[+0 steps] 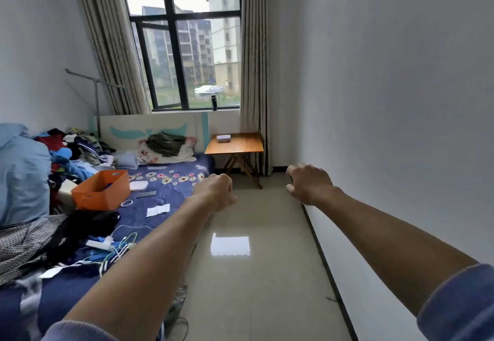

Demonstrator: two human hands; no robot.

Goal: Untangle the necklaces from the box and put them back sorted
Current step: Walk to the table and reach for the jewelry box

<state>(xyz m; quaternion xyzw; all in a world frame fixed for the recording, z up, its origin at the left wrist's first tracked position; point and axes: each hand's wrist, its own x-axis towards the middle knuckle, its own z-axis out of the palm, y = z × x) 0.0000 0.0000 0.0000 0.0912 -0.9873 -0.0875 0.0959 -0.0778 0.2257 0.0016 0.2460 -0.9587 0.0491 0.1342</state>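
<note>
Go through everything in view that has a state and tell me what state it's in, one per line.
Left hand: loosely curled, holding nothing.
Right hand: fingers bent, holding nothing.
Small box: lid on, resting on the wooden folding table.
Orange bin: open-topped, on the bed.
Curtains: drawn apart.
Window: whether open, cannot tell.
Bottle: upright on the sill.

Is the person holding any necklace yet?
No. Both the left hand and right hand are empty, stretched out in mid-air above the floor.
</note>
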